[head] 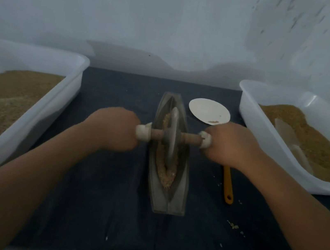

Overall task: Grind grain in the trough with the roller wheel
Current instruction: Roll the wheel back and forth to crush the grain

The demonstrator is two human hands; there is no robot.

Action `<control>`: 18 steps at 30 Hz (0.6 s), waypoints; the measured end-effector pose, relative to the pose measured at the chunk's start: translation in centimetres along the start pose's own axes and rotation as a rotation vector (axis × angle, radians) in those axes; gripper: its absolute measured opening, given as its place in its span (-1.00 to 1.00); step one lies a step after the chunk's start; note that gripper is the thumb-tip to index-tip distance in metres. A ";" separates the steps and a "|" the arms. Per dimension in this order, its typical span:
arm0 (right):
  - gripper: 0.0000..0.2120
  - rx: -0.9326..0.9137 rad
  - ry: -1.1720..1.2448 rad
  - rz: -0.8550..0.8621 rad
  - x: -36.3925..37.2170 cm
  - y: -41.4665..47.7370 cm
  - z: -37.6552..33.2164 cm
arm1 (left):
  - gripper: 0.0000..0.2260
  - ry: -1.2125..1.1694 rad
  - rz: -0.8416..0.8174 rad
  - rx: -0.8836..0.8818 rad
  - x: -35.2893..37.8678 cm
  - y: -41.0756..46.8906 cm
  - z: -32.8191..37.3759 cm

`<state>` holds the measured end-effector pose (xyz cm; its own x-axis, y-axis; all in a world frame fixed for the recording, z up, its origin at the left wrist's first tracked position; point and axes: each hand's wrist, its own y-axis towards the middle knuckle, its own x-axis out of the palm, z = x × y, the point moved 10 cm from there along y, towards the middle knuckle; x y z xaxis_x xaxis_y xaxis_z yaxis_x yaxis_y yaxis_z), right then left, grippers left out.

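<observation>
A long grey boat-shaped trough (178, 198) lies on the dark cloth in the middle, pointing away from me. Coarse tan grain (167, 177) fills its groove. The grey roller wheel (172, 135) stands upright in the groove near the trough's middle, on a wooden axle (190, 138) with pale wrapped ends. My left hand (113, 128) grips the left handle end. My right hand (232, 145) grips the right handle end. Both fists are curled round the handles, level with each other.
A white tub (57, 90) of tan meal stands at the left, and a second white tub (267, 130) with grain and a clear scoop (288, 133) at the right. A small white plate (209, 110) sits behind my right hand. A yellow-handled tool (228, 186) lies beside the trough.
</observation>
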<state>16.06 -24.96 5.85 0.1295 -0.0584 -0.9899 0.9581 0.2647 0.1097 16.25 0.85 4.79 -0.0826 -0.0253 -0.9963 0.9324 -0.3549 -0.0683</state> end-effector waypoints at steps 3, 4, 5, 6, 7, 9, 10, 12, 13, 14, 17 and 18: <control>-0.69 0.105 0.010 0.112 -0.8 3.5 0.5 | -0.78 0.060 0.120 -0.112 -3.0 3.6 -0.7; -0.70 0.132 0.006 0.141 -1.1 4.3 0.7 | -0.76 0.075 0.152 -0.137 -3.9 4.5 -0.8; -0.70 0.151 -0.007 0.153 -1.4 4.9 0.8 | -0.74 0.084 0.162 -0.148 -4.3 5.0 -0.8; -0.71 0.156 -0.023 0.146 -1.5 5.3 0.8 | -0.73 0.086 0.157 -0.149 -4.4 5.2 -0.7; -0.72 0.155 -0.031 0.124 -1.5 5.3 0.8 | -0.76 0.084 0.140 -0.141 -4.2 5.0 -0.5; -0.74 0.132 -0.027 0.050 -1.2 4.2 0.6 | -0.84 0.062 0.065 -0.088 -3.1 3.7 -0.1; -0.75 0.104 -0.011 -0.007 -0.8 3.1 0.5 | -0.87 0.047 0.008 -0.042 -2.1 2.6 0.1; -0.77 0.030 0.032 -0.130 0.0 0.5 0.0 | -0.89 0.013 -0.093 0.038 -0.2 0.1 0.3; -0.77 -0.001 0.053 -0.178 0.2 -0.8 -0.3 | -0.88 0.005 -0.111 0.068 0.4 -0.9 0.5; -0.76 -0.023 0.069 -0.195 0.4 -1.6 -0.4 | -0.87 0.014 -0.113 0.085 0.8 -1.3 0.4; -0.72 -0.007 0.027 -0.073 -0.1 -0.8 -0.5 | -0.84 0.017 -0.054 0.005 0.7 0.2 -0.5; -0.71 0.021 -0.008 0.003 -0.6 0.4 -0.4 | -0.83 0.020 0.009 -0.045 0.0 1.3 -0.9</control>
<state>16.27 -24.44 6.45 0.1345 -0.0650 -0.9888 0.9627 0.2448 0.1148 17.76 1.25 4.65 -0.0675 -0.0096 -0.9977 0.9481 -0.3122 -0.0611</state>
